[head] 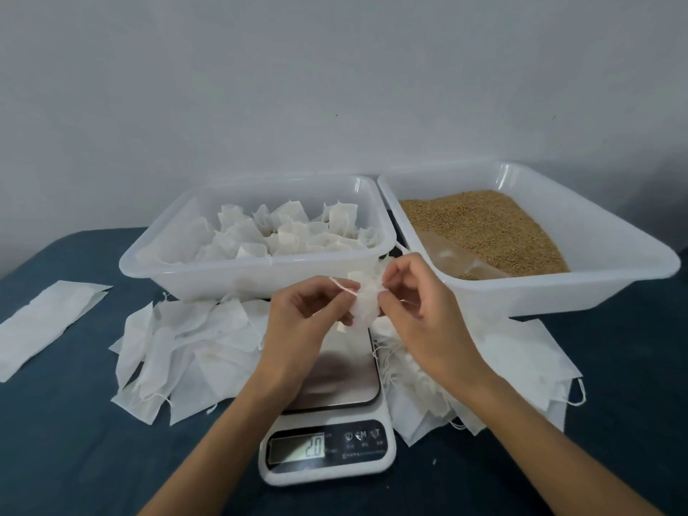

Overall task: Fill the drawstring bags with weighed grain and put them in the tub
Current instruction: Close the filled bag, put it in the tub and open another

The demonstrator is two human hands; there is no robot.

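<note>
A small white drawstring bag [364, 309] hangs above the kitchen scale [335, 396], held between both hands. My left hand [305, 322] pinches its string on the left side. On the bag's right side, my right hand [420, 314] pinches the gathered mouth and the other string end. The scale's display [298, 449] reads 20. Behind the hands stands a white tub [186, 270] with several filled bags in it. To its right, a second white tub [558, 292] holds brown grain [484, 225] and a clear scoop [452, 256].
Empty flat bags lie in a heap [186, 351] left of the scale and in another heap [502, 374] to its right. A long white strip [48, 322] lies at the far left on the dark blue table [74, 459]. A grey wall rises behind.
</note>
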